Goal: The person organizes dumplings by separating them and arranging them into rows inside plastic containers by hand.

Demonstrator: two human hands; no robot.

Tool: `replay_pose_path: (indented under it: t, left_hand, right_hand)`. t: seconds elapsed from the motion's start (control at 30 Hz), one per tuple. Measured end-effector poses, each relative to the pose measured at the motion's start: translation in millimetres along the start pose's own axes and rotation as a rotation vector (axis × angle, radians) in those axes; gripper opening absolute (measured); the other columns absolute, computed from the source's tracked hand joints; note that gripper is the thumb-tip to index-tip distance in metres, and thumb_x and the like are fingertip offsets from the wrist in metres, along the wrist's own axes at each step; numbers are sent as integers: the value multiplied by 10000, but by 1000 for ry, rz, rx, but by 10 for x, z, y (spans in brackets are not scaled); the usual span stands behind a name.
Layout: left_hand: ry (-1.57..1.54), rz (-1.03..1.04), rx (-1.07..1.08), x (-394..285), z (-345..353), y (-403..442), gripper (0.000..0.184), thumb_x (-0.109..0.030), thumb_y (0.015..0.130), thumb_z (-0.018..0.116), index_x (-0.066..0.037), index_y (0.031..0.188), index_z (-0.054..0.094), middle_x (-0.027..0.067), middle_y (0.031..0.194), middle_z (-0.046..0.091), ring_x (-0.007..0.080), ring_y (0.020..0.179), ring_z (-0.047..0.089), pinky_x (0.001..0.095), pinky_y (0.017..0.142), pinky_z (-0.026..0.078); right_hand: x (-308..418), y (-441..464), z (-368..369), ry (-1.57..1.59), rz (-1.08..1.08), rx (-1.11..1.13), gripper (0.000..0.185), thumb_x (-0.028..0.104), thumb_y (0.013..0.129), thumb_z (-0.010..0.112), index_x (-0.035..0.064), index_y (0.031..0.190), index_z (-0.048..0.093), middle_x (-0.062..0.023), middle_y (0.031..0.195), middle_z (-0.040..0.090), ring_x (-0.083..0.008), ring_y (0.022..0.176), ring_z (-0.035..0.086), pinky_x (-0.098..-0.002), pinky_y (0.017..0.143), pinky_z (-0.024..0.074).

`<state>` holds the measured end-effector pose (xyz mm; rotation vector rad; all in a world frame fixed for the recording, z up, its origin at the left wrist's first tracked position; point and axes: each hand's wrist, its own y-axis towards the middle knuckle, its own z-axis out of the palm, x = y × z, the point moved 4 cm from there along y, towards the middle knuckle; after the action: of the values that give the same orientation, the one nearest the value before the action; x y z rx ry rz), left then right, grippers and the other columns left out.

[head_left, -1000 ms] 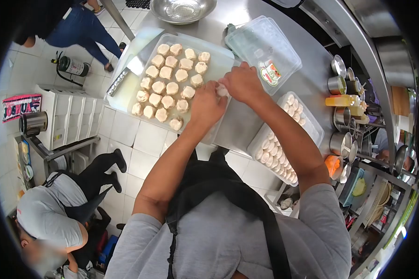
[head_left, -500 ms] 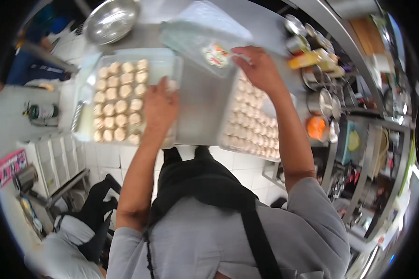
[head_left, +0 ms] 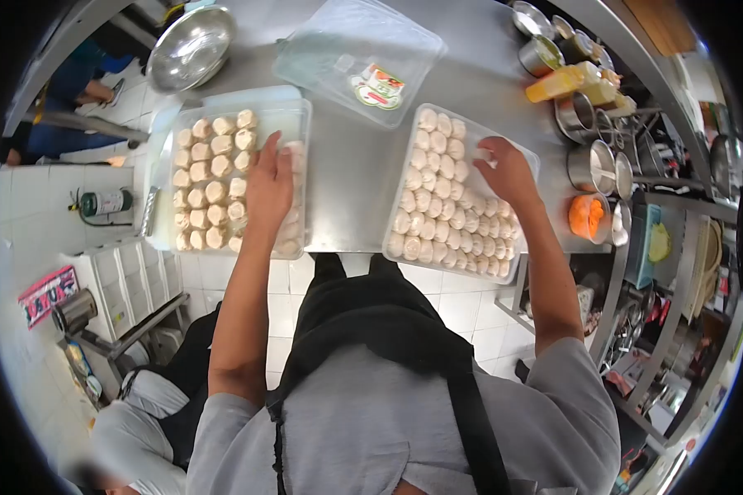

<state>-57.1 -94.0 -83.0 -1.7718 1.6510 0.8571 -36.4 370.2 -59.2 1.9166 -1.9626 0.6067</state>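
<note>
The hands have parted, each now at its own tub: left hand (head_left: 272, 186) released, fingers spread over dough balls (head_left: 215, 192) at eleven o'clock, any contact hard to tell; right hand (head_left: 508, 175) loosely curled, empty-looking, above paler balls (head_left: 442, 188) at one.

1 head-worn view, forward and down

A restaurant-style kitchen with a steel worktable (head_left: 347, 198), pots (head_left: 593, 167), squeeze bottles (head_left: 563, 82) and shelving (head_left: 677, 305).
</note>
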Motion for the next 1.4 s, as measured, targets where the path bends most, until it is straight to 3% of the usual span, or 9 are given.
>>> replay_pose_path:
  t: [0.1,0.2,0.4,0.47,0.67,0.83,1.1,1.23,1.4]
  left_hand:
    - [-61,27,19,337,123,93,456,-326,1116,551,-53,1464,661,249,1201,700,409,1099,697,494,1004,540]
    - [-155,-43,-42,214,100,72,428,-298,1111,544,-41,1418,696,236,1199,714,404,1102,702,473,1023,533]
    - [-236,-163,27,240,90,29,475,-300,1158,499,-2,1501,634,209,1386,703,267,1265,652,380,1126,480]
    - [-345,-126,-91,168,71,23,535,-329,1152,486,69,1483,618,264,1334,715,347,1216,688,418,1104,497]
    - [-516,-121,-98,18,58,150,602,-378,1163,456,117,1469,612,325,1309,721,423,1242,690,459,1117,498]
    - [-315,-26,-65,53,98,231,595,-402,1160,453,86,1438,649,341,1305,713,488,1270,657,506,1124,500]
    - [158,266,-52,63,306,378,447,-365,1128,515,-74,1417,692,247,1266,739,438,1255,641,553,1120,442]
    - [80,140,53,99,280,456,443,-371,1141,498,-79,1404,702,231,1274,746,420,1259,639,522,1136,417]
    - [-286,34,28,137,283,480,509,-438,1164,466,-101,1487,670,179,1368,728,304,1285,636,462,1141,441]
  right_hand:
    - [-392,57,-3,165,243,-25,313,149,975,806,7,1240,719,-87,1110,775,-157,921,723,-326,820,590]
    - [67,127,-37,508,157,-13,335,132,992,784,-16,1281,702,-86,1121,765,-139,978,724,-321,856,598]
    - [2423,566,560,225,-326,216,274,117,943,749,38,1204,725,-156,1132,778,-347,1034,747,-461,1022,585]
    - [2762,776,973,101,-516,86,256,159,923,736,44,1151,745,-142,1170,785,-388,1089,702,-525,1050,540]
    - [3049,1041,1525,-367,-518,386,249,193,984,711,78,1192,788,-132,1182,784,-387,1157,659,-472,1029,550]
    - [2309,973,646,91,-382,-67,332,252,1032,698,73,1301,779,-147,1214,797,-355,1241,667,-455,1068,540]
    - [572,294,-400,7,-22,-32,333,263,990,762,65,1258,772,-154,1153,810,-338,994,773,-429,900,610]
    - [432,-102,-267,39,69,237,398,254,958,775,89,1318,738,-146,1273,778,-337,1088,751,-438,970,589]
    - [491,-226,193,191,28,130,358,209,937,769,98,1272,714,-201,1194,742,-348,1057,737,-455,959,580]
